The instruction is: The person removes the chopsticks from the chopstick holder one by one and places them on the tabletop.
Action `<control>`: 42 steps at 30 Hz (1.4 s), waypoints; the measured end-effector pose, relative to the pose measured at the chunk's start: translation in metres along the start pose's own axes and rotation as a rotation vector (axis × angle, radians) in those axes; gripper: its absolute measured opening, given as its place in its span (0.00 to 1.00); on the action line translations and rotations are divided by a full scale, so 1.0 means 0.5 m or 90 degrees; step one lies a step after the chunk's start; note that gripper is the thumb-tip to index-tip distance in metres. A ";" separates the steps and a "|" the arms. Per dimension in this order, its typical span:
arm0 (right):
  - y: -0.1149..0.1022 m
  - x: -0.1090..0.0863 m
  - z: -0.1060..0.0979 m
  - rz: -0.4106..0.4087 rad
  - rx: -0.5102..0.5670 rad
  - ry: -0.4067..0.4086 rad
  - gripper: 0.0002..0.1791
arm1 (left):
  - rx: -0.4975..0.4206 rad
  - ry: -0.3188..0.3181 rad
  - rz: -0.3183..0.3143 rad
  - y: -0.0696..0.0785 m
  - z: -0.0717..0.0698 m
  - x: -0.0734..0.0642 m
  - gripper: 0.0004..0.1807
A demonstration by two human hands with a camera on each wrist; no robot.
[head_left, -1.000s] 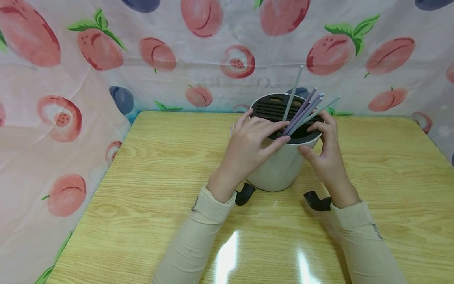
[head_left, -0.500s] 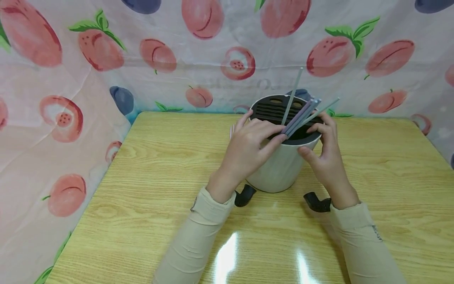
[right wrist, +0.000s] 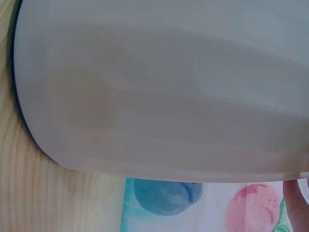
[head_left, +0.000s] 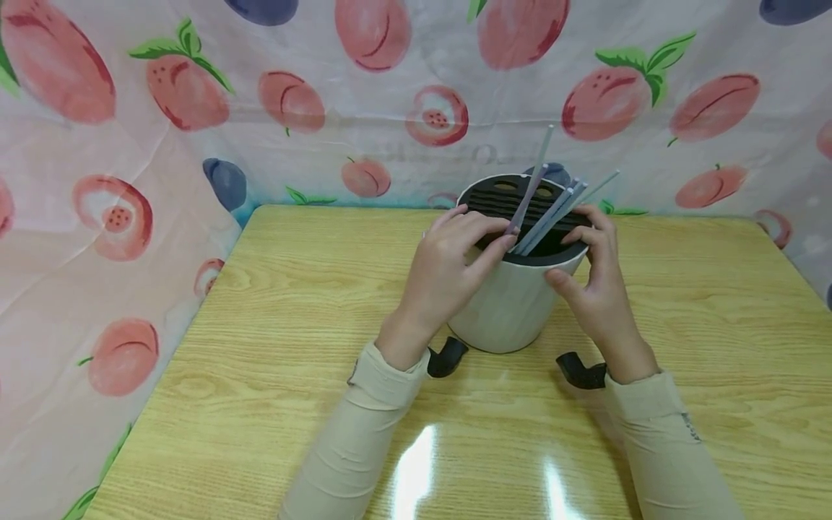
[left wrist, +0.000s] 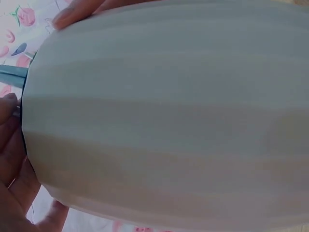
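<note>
A white ribbed knife holder (head_left: 503,307) with a black slotted insert (head_left: 484,196) stands upright on the table. Thin straw-like sticks lean out of its front opening, among them a bluish bundle (head_left: 554,217). My left hand (head_left: 448,256) is at the left rim, thumb and forefinger pinching a purple stick (head_left: 529,193). My right hand (head_left: 598,285) holds the right rim, with fingers over the edge and thumb on the outer wall. The ribbed wall (left wrist: 159,111) fills most of the left wrist view, where left-hand fingers (left wrist: 17,174) show at the rim. The sticks' lower ends are hidden inside.
One pale green stick (head_left: 544,148) rises behind the others; another pale stick (head_left: 606,183) leans right. Black curved pieces (head_left: 448,357) sit beside both cuffs. A peach-print cloth (head_left: 364,94) hangs behind the wooden table (head_left: 279,325).
The purple stick has come apart from the bundle and swung left, closer to upright. My left hand has shifted slightly left; my right hand stays on the rim.
</note>
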State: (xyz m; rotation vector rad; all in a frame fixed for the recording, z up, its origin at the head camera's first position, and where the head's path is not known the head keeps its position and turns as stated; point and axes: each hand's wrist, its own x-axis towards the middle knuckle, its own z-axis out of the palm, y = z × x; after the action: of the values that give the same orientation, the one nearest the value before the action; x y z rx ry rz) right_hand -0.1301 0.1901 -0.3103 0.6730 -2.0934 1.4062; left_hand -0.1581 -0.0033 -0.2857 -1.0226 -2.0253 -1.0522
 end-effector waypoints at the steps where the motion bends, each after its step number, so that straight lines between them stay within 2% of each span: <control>1: -0.001 0.000 0.000 0.001 -0.001 0.000 0.37 | -0.006 0.004 0.000 0.001 0.000 0.000 0.09; 4: -0.003 0.001 0.002 0.000 0.000 0.000 0.37 | -0.028 0.015 -0.005 0.005 -0.003 0.002 0.09; 10: -0.006 0.004 0.004 0.000 0.003 -0.004 0.38 | -0.126 0.045 -0.023 0.012 -0.012 0.004 0.09; 18: -0.006 0.000 0.003 0.010 0.005 -0.002 0.38 | -0.221 0.077 -0.034 0.020 -0.019 0.006 0.08; 24: -0.007 -0.001 0.003 0.012 0.005 0.002 0.38 | -0.249 0.115 -0.054 0.026 -0.031 0.008 0.08; 33: -0.010 -0.001 0.003 0.009 0.000 0.002 0.38 | -0.354 0.212 -0.052 0.032 -0.066 0.011 0.06; 42: -0.006 -0.005 0.002 0.010 0.001 0.002 0.37 | -0.420 0.272 -0.056 0.023 -0.113 0.013 0.06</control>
State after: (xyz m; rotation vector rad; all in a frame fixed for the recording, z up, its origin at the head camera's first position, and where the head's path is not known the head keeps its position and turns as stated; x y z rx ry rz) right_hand -0.1263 0.1885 -0.3101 0.6560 -2.0997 1.4161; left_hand -0.1416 -0.0452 -0.2489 -0.9087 -1.4061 -1.8761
